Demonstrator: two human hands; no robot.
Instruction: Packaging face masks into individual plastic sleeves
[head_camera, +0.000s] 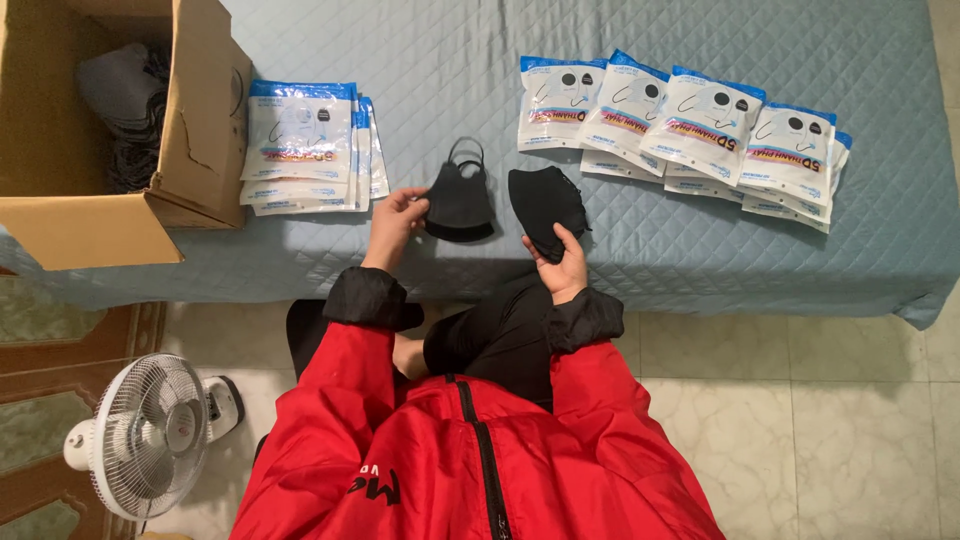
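Note:
My left hand (397, 215) pinches the left edge of a black face mask (460, 200) that lies on the blue quilted bed cover (430, 60), its ear loops pointing away from me. My right hand (562, 262) grips the near end of a small stack of black masks (545, 205) just to the right. The two dark bundles sit side by side, a little apart, near the cover's front edge.
A pile of white-and-blue packets (305, 145) lies to the left and a fanned row of similar packets (700, 130) to the right. An open cardboard box (190, 130) with dark masks stands at far left. A white fan (150, 435) stands on the tiled floor.

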